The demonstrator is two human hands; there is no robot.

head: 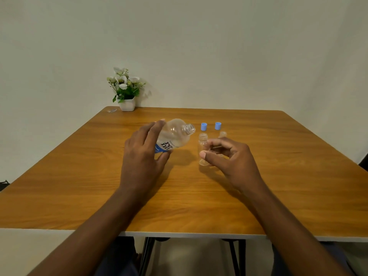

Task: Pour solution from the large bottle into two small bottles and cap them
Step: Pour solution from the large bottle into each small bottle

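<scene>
Head view. Items on one wooden table, each placed relative to the large bottle.

1. Large bottle: clear plastic with a blue-and-white label, uncapped, tilted with its mouth pointing right. The left hand grips its labelled lower half, fingers over the top and thumb beneath. The liquid level cannot be read.
2. Near small bottle: clear, upright and open, just right of the large bottle's mouth. The right hand has thumb and curled fingers round its body. Contents cannot be told (clear wall against wood grain).
3. Far small bottle: further right, mostly hidden by the right hand's fingers, with only the open neck showing.
4. Two blue caps: loose, right of the mouth and further back.
5. Flower pot: white, far behind and left.
</scene>
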